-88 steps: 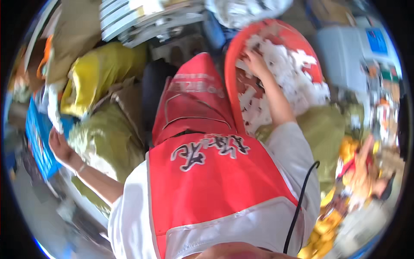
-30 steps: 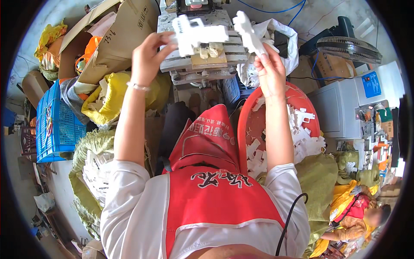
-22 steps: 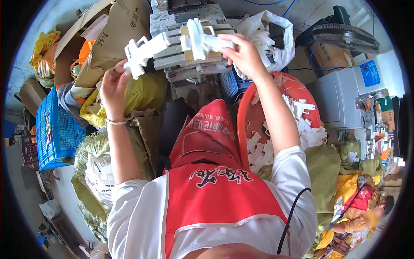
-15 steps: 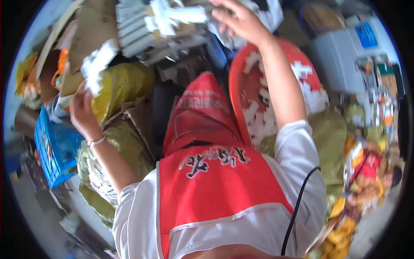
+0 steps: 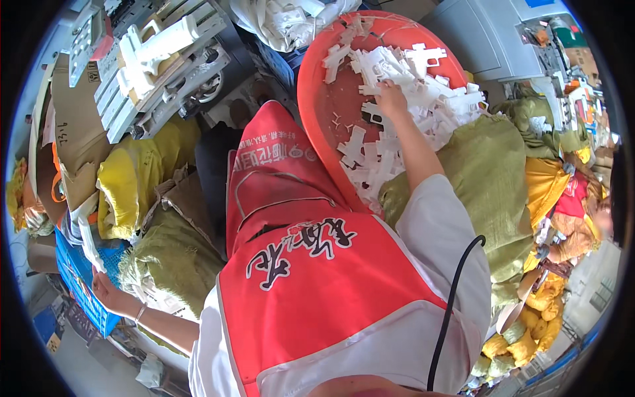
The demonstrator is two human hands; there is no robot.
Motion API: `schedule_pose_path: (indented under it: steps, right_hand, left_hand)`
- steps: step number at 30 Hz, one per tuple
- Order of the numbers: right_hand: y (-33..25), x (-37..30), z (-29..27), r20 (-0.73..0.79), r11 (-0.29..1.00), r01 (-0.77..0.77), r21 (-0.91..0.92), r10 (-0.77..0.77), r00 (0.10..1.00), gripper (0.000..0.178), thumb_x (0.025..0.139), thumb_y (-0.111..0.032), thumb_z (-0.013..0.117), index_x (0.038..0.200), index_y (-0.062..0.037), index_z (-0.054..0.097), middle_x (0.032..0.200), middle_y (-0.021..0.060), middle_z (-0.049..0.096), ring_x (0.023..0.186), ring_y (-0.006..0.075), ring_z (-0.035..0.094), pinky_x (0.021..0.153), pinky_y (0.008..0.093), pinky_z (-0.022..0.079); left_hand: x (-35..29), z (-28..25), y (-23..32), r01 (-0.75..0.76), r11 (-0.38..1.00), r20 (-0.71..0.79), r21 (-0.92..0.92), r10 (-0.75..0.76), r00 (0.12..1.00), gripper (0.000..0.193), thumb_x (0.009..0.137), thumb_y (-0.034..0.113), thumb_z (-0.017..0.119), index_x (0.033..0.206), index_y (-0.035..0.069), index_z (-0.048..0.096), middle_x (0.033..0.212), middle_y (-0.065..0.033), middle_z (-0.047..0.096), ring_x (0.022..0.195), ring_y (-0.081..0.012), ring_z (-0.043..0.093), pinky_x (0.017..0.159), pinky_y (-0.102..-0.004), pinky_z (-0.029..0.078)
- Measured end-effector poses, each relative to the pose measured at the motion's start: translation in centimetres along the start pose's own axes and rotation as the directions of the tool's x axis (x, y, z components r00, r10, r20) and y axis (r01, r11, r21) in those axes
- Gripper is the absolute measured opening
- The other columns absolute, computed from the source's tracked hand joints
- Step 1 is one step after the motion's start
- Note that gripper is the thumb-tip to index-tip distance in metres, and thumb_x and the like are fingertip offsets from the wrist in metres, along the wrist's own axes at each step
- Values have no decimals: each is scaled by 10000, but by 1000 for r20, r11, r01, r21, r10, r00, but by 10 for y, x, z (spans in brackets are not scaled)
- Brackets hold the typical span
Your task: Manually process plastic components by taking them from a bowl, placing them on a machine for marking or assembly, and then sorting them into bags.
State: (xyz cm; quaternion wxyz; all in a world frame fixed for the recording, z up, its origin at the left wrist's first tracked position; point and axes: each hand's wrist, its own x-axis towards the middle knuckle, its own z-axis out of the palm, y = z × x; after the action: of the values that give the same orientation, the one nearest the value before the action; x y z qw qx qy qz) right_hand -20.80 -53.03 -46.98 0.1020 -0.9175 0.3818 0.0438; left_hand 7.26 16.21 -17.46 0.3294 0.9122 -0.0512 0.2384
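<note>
Two hands (image 5: 114, 294) work well apart, the left at eight o'clock and the right (image 5: 391, 99) at one. To pick well from the heap (image 5: 430, 99), the right fingers would do best to take one loose white part by an exposed edge and lift it straight up, since the pieces lie crosswise and look likely to snag. The left asks, I judge, for a light, sure pinch, and for its load to be let go only when clear of the carton (image 5: 74, 126). That load, a pistol-shaped part (image 5: 88, 238), points to eleven o'clock from the left fingertips, which look closed on its near end, beside the basket (image 5: 73, 271). The right fingertips are down among the pieces in the tub (image 5: 307, 99); whether they have closed on one I cannot tell. From that hand the heap runs round from twelve o'clock through three, with more pieces at seven. At ten o'clock, out of reach of both hands as they stand, another part (image 5: 159, 53) rests on the machine (image 5: 112, 109).
</note>
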Motion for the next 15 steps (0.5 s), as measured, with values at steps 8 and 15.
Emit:
schedule_pose_path:
  steps: [8, 15]
  right_hand:
    - [-34, 28, 19, -3, 961, -142, -236, 146, 989, 532, 787, -266, 626, 1289, -257, 451, 1395, 63, 387, 1206, 339, 427, 962, 597, 334]
    - [-88, -23, 44, 333, 984, 16, -175, 44, 942, 426, 881, -325, 473, 1302, -261, 451, 1293, 59, 474, 1104, 294, 542, 840, 557, 434]
  left_hand:
    - [-40, -108, -117, 290, 926, -221, 240, -239, 946, 248, 889, 179, 584, 1020, -25, 638, 1029, -97, 633, 906, -193, 592, 844, -310, 479]
    - [-50, -124, -131, 393, 899, -295, 192, -329, 897, 252, 880, 164, 591, 1033, -32, 624, 1026, -100, 635, 902, -196, 596, 833, -307, 479]
